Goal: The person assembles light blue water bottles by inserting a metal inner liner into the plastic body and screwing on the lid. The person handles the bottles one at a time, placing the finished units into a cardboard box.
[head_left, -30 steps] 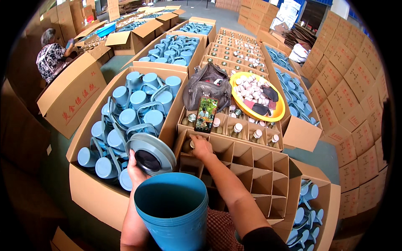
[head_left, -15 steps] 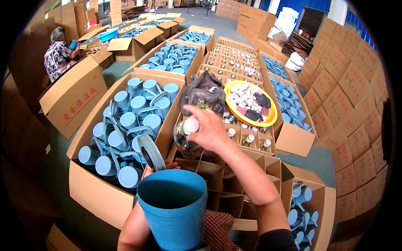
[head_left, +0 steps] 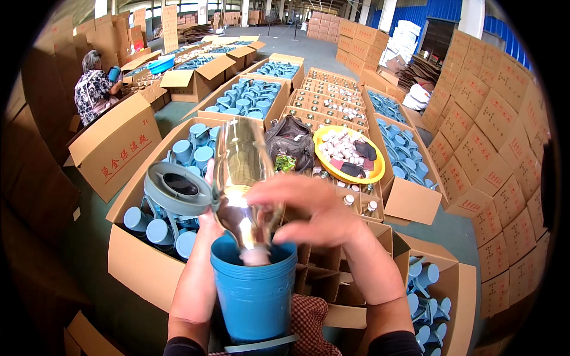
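A shiny glass flask liner (head_left: pixel 240 160) is held upside down, its pale capped neck (head_left: pixel 255 256) dipping into the mouth of a blue plastic flask body (head_left: pixel 254 305). My left hand (head_left: pixel 209 216) is closed against the liner's left side, mostly hidden behind it. A grey-blue ring-shaped piece with a dark centre (head_left: pixel 178 188) sits tilted at that hand, apparently gripped along with the liner. Blurred by motion, my right hand (head_left: pixel 314 207) is at the liner's right side, fingers and thumb apart; whether it touches the glass is unclear. The flask body stands upright close to me, above checked cloth (head_left: pixel 309 320).
Left, a carton (head_left: pixel 142 279) holds several blue flask casings with handles. Ahead are a divided carton (head_left: pixel 347 279), a dark bag (head_left: pixel 290 142) and a yellow basin (head_left: pixel 380 169) of white caps. More casings fill cartons at right. A person (head_left: pixel 95 89) works at far left.
The liner has come up from the divided carton and been turned upside down over the flask body. My left hand has risen with the ring piece; my right hand's fingers have spread.
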A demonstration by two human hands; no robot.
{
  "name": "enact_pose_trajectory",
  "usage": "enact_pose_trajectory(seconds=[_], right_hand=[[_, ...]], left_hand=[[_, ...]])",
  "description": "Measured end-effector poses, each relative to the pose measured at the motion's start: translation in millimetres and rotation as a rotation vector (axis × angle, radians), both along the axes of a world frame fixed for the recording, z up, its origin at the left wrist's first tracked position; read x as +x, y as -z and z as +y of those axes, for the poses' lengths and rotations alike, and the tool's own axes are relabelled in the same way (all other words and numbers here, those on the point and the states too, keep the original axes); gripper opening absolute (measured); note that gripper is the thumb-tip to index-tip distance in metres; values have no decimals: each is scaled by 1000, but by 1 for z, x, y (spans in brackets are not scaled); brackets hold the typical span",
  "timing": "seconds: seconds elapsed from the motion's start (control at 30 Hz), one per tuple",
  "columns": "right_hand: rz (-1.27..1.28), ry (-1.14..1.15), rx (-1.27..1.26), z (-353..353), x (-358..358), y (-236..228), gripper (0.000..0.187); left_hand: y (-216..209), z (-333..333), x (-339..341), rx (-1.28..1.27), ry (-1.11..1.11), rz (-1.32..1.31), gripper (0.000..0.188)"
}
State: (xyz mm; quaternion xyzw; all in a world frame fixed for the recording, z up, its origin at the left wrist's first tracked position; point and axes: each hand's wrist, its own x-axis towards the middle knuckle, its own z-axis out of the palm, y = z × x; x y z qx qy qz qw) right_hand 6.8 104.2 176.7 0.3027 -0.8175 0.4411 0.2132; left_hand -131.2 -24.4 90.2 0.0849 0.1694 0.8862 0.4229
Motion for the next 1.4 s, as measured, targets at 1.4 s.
enact_pose_trajectory(seconds=[1.4], right_hand=[[39,118,-1018,-14,45,126,42]], left_hand=[[-5,-44,54,-97,-257,1378,56]])
